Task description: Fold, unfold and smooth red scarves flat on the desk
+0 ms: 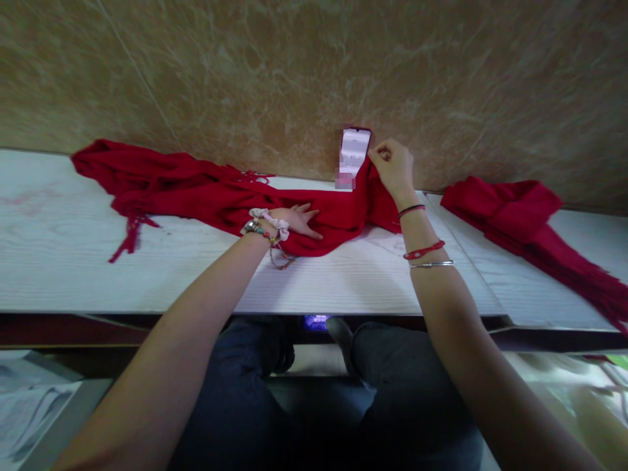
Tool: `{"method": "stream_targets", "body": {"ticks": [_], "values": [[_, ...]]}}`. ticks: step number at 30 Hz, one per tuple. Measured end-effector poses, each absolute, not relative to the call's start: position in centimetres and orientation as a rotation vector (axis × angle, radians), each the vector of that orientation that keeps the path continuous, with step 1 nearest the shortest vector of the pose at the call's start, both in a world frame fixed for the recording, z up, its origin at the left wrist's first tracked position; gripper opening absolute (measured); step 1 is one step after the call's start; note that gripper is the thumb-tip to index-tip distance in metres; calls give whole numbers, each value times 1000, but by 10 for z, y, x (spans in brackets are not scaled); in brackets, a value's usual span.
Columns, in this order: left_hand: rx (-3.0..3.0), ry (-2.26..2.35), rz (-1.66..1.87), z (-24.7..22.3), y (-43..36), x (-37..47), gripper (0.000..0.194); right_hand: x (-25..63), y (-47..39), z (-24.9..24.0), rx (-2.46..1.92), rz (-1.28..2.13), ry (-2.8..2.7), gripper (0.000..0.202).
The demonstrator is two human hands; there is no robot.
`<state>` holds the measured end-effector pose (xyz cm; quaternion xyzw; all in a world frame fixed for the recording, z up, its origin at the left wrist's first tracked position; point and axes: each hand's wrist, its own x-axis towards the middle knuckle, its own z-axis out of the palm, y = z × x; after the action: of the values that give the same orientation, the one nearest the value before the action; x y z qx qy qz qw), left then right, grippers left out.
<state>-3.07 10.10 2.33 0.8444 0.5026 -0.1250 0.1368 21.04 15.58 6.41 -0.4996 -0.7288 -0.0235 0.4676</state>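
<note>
A long red scarf point(191, 193) lies spread across the white table, its fringed end hanging toward the left front. My left hand point(298, 221) rests flat on the cloth near the middle, fingers spread. My right hand point(387, 160) is raised at the scarf's right part, fingers pinched together beside a phone. The cloth rises toward these fingertips, and they appear closed on its edge. Upright against the wall leans the phone point(356, 152) with a lit screen, its lower part behind the raised cloth.
Another red scarf point(520, 216) lies folded on the right, its fringe reaching the table's front edge. The white table point(98, 281) meets a brown marbled wall point(245, 78) at the back. Papers point(29, 412) sit low at the left.
</note>
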Motion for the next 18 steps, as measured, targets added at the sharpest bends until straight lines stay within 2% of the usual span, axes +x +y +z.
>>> {"method": "stream_targets", "body": {"ticks": [8,18], "values": [[2430,1477,-308,35,84,-30,91,199,153,65,-1218,-20,-1747,28],[2436,1477,-421,34,91,-28,98,210,139,74,-1296,-29,-1735,22]]}}
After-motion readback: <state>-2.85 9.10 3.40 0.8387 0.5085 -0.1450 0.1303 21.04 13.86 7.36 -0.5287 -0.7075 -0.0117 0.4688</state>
